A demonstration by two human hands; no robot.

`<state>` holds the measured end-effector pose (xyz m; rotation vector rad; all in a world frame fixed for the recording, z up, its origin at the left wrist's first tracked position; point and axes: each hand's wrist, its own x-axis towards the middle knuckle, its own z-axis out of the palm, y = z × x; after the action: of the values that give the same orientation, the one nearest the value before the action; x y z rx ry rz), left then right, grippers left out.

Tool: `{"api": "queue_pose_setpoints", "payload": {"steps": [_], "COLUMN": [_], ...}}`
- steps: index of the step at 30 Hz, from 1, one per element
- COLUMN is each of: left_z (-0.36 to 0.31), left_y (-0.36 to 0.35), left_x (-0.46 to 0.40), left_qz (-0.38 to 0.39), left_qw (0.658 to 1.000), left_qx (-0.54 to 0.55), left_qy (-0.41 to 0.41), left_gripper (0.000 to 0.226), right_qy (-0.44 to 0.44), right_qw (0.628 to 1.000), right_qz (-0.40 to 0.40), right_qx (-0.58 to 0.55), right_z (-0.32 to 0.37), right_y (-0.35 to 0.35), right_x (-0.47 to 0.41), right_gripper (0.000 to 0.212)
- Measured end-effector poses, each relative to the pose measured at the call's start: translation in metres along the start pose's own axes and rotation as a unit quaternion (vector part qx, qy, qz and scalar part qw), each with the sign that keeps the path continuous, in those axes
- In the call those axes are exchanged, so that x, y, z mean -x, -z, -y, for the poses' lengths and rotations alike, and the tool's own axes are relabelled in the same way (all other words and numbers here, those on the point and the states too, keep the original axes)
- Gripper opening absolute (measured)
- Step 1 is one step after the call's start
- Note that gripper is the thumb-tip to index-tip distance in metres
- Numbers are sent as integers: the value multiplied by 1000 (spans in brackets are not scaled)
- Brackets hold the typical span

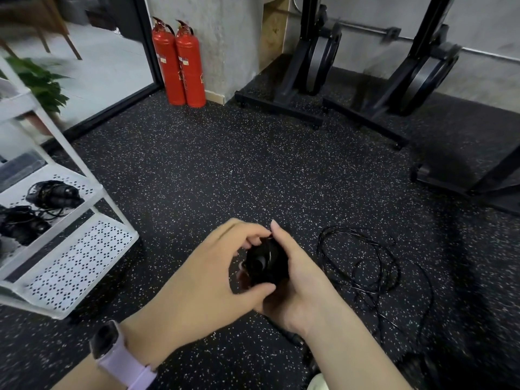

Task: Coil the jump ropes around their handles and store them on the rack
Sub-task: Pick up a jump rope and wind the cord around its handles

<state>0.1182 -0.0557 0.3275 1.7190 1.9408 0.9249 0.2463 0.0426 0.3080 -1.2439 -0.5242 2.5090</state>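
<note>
Jump rope bundle (264,263) gripped by left hand (213,274) and right hand (295,280).

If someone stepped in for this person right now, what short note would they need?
Hands: left hand and right hand both grip the coiled jump rope bundle in front of the body.
Things: two wound ropes lie on the white rack. One loose rope is tangled on the floor to the right.
Done: two stored, a third nearly wound.
Left: shelve the bundle, then coil and shelve the loose rope.
</note>
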Motion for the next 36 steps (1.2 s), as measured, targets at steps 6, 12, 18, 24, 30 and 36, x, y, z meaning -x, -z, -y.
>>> {"api": "queue_pose_setpoints", "payload": {"steps": [6, 12, 18, 24, 30, 36], "left_z": [3, 10, 18, 20, 17, 22], "left_y": [10, 4, -7, -1, 5, 11], "left_x": [-3, -10, -20, -23, -25, -25], "left_qz": [-27, -48, 59, 25, -90, -154], "left_qw": [997, 965, 837, 802, 822, 809], "left_qx": [56, 144, 395, 504, 464, 480], "left_qy": [38, 213, 373, 319, 317, 302], "left_gripper": [70, 53, 77, 45, 55, 49], "right_qy": [3, 64, 129, 138, 207, 309], "right_qw": [1000, 997, 988, 982, 958, 906], "right_qz": [23, 37, 40, 87, 88, 99], "right_qx": [-2, 24, 74, 91, 178, 271], "right_z": [5, 13, 8, 6, 7, 1], "right_y": [1, 3, -1, -10, -19, -23], "right_x": [0, 2, -2, -7, -11, -15], "right_gripper": [63, 59, 65, 44, 45, 60]}}
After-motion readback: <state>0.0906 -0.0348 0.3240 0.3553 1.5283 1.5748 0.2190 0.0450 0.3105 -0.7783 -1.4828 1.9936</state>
